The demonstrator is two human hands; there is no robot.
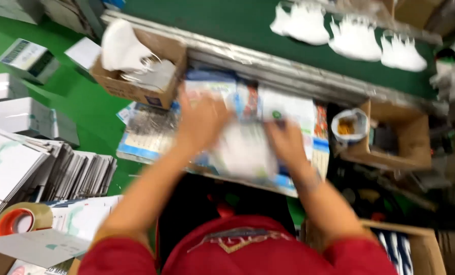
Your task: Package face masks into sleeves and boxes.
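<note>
Pressing down with both sets of fingers, I have a pale, flat packet [245,150] between my hands — the blur hides whether the fingers are clamped on it or only laid against it, so I cannot tell. My left hand [199,125] sits at the packet's left edge, fingers spread and pointing away from me; my right hand [287,142] is at its right edge, fingers curled toward the top corner. The packet lies on a stack of printed blue-and-white sheets [151,135] at the middle of the counter [85,102], which is green.

Just beyond my left hand, near the far edge, stands an open brown carton [141,76] with white masks [123,48] piled in it. To the right of my right hand is another cardboard box [400,142] with a small white cup [350,125] at its near-left corner. More white masks [355,38] lie along the green belt past the metal rail. At the counter's left edge are flattened boxes [59,170] and a roll of tape [18,219].
</note>
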